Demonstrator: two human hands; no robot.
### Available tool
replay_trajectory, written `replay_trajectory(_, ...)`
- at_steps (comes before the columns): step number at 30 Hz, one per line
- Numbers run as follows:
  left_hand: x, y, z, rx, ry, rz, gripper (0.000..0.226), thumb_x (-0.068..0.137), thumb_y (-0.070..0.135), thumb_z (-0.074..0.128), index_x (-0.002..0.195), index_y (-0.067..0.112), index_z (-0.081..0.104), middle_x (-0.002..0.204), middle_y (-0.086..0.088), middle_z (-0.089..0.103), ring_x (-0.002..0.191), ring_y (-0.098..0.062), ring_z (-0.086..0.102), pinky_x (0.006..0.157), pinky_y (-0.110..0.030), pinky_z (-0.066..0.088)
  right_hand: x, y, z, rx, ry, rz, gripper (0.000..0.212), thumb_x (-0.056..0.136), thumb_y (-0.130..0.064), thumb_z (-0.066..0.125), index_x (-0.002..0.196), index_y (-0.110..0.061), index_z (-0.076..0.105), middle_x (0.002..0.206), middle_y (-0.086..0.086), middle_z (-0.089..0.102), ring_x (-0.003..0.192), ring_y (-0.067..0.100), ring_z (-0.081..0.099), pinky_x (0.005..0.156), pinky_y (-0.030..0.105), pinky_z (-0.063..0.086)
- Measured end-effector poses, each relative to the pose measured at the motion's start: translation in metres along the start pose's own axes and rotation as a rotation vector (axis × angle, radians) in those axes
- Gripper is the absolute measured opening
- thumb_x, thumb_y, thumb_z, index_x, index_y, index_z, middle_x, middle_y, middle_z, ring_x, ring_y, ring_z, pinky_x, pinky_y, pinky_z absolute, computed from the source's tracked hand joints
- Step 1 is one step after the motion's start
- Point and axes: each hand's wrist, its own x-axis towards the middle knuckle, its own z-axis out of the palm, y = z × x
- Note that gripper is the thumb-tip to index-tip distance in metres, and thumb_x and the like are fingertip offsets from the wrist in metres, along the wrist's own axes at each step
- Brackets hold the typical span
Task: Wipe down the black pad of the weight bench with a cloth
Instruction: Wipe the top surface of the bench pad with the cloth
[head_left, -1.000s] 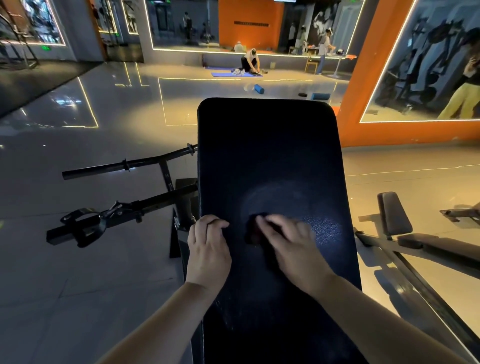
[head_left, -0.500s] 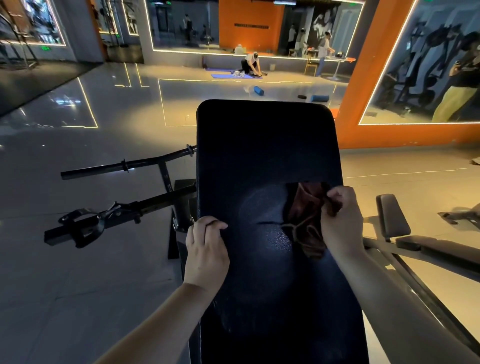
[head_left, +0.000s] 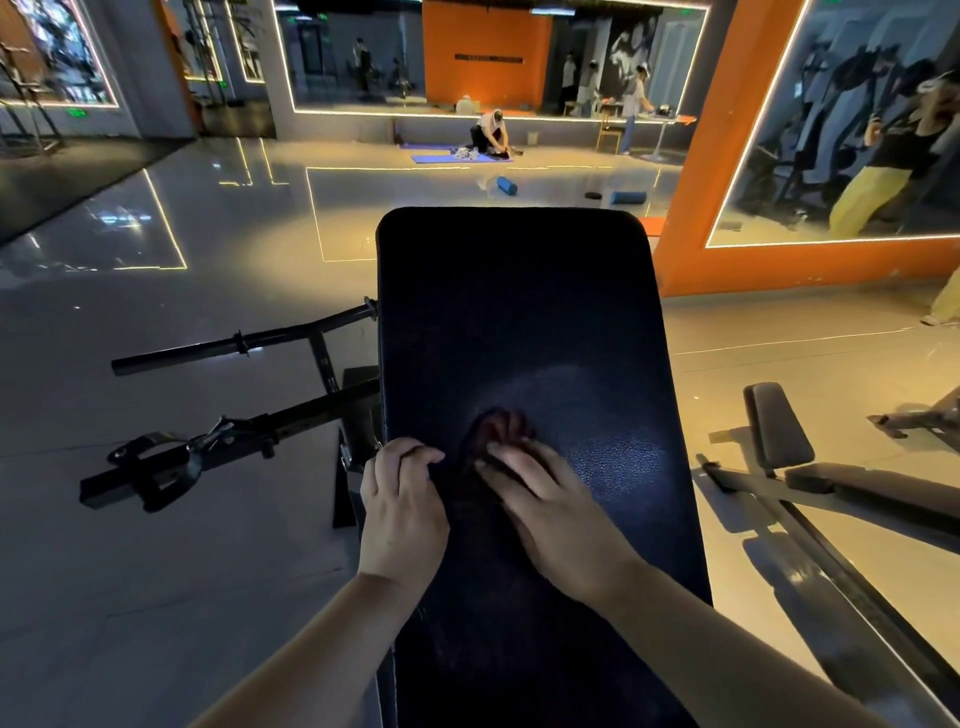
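Right hand (head_left: 550, 501) presses the bunched cloth (head_left: 501, 427) with straight fingers; it may slip out and skip the pad (head_left: 519, 312)'s far end. Left hand (head_left: 402, 506) has its fingers clenched round the pad's left edge.

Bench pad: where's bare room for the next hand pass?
Bare: far half of the black pad, between the cloth and the top edge, plus the strip right of the right hand. Crowded: near-left, where the left hand grips the pad edge.
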Motion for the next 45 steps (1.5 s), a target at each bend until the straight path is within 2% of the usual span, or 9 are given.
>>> replay_trajectory(6,-0.001,0.002,0.0,-0.027,0.0,-0.037,0.041,0.082,-0.012,0.046,0.113,0.01,0.057,0.119,-0.004,0.043,0.101,-0.02,0.041,0.096,-0.055,0.046,0.024,0.027,-0.012,0.137,0.194,0.424,0.06,0.104,-0.014,0.047,0.161,-0.018,0.026,0.17,-0.005,0.006,0.156,0.028,-0.001,0.126,0.045,0.015)
replay_trajectory(12,-0.001,0.0,0.0,-0.037,-0.009,-0.038,0.037,0.085,0.003,0.033,0.114,0.012,0.054,0.12,-0.004,0.043,0.106,-0.022,0.041,0.1,-0.055,0.044,-0.001,-0.014,0.006,0.005,0.0,-0.053,0.056,0.096,-0.024,0.041,0.152,-0.026,0.044,0.161,-0.005,0.031,0.14,0.027,0.035,0.117,0.04,0.035)
replay_trajectory(15,-0.001,0.003,-0.001,-0.039,0.015,-0.035,0.033,0.086,-0.001,0.038,0.113,0.011,0.053,0.119,-0.003,0.043,0.105,-0.021,0.042,0.098,-0.055,0.045,-0.008,0.004,-0.002,-0.053,0.075,0.207,0.061,0.09,-0.028,0.043,0.151,-0.029,0.045,0.147,0.005,0.038,0.125,0.032,0.043,0.106,0.052,0.045)
replay_trajectory(17,0.001,0.003,0.0,-0.045,0.023,-0.035,0.032,0.087,0.001,0.038,0.114,0.011,0.053,0.119,-0.003,0.043,0.105,-0.021,0.043,0.097,-0.055,0.046,0.012,-0.008,-0.004,-0.041,0.075,0.293,0.062,0.09,-0.029,0.04,0.151,-0.019,0.046,0.152,0.01,0.033,0.135,0.038,0.035,0.111,0.057,0.038)
replay_trajectory(21,-0.003,0.0,0.002,-0.06,0.032,-0.035,0.031,0.091,-0.004,0.042,0.118,0.01,0.049,0.123,-0.007,0.042,0.112,-0.024,0.042,0.1,-0.055,0.045,0.054,-0.034,0.0,0.072,-0.017,0.036,0.06,0.104,-0.021,0.039,0.161,-0.014,0.023,0.169,-0.01,-0.014,0.156,0.028,-0.013,0.127,0.044,0.004)
replay_trajectory(24,-0.003,-0.002,0.003,-0.065,0.026,-0.049,0.033,0.091,-0.015,0.049,0.117,0.006,0.052,0.123,-0.009,0.043,0.112,-0.025,0.042,0.1,-0.056,0.043,0.06,-0.021,-0.008,0.056,-0.035,0.039,0.07,0.103,-0.011,0.047,0.163,-0.022,0.013,0.165,-0.018,-0.024,0.155,0.02,-0.017,0.126,0.038,0.007)
replay_trajectory(31,-0.004,0.0,0.004,-0.048,0.014,-0.079,0.044,0.085,-0.02,0.05,0.116,0.011,0.051,0.12,-0.007,0.043,0.108,-0.026,0.043,0.098,-0.059,0.045,0.014,0.021,-0.018,0.126,0.236,0.721,0.078,0.099,-0.01,0.052,0.163,-0.015,0.008,0.17,-0.003,-0.013,0.156,0.034,-0.006,0.127,0.047,0.007)
replay_trajectory(39,-0.004,-0.002,0.002,-0.027,0.022,-0.039,0.03,0.091,-0.003,0.04,0.115,0.008,0.054,0.12,-0.005,0.043,0.109,-0.022,0.042,0.105,-0.045,0.037,0.055,0.012,-0.02,0.091,0.118,0.216,0.077,0.093,0.004,0.045,0.162,-0.017,0.019,0.17,-0.011,-0.005,0.156,0.027,-0.002,0.126,0.034,0.009)
replay_trajectory(45,-0.004,0.0,0.006,0.025,0.062,-0.027,0.036,0.086,-0.017,0.044,0.113,0.004,0.057,0.117,-0.01,0.046,0.105,-0.025,0.044,0.101,-0.051,0.043,0.018,0.039,-0.021,0.145,0.336,0.764,0.074,0.102,-0.005,0.048,0.163,-0.021,0.01,0.17,-0.008,-0.008,0.156,0.027,-0.008,0.125,0.044,0.001)
